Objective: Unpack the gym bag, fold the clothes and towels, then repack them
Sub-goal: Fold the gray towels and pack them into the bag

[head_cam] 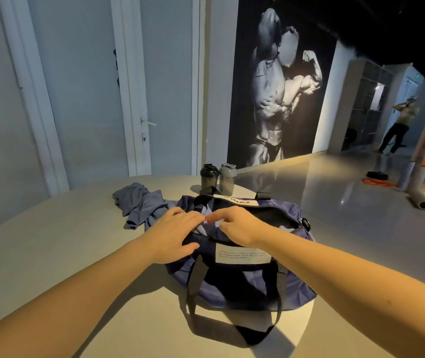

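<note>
While the navy gym bag [245,285] sits unzipped on the bench [77,254], I see my left hand [172,233] resting on its near rim, fingers loosely straight, and my right hand [237,226] pinching pale cloth [207,210] in its opening. A crumpled grey-blue garment [139,202] lies just beyond the bag's left end; two shaker bottles [209,177] stand behind the bag.

Gym bag [232,293]: one is sitting on the table [51,254].
Shaker bottles: two are standing, a black bottle [209,177] and a grey bottle [227,180].
Hands: two are showing, left hand [172,236] and right hand [237,226].
Crumpled garment [139,202]: one is lying loose.
Pale cloth [209,216]: one is showing.
</note>
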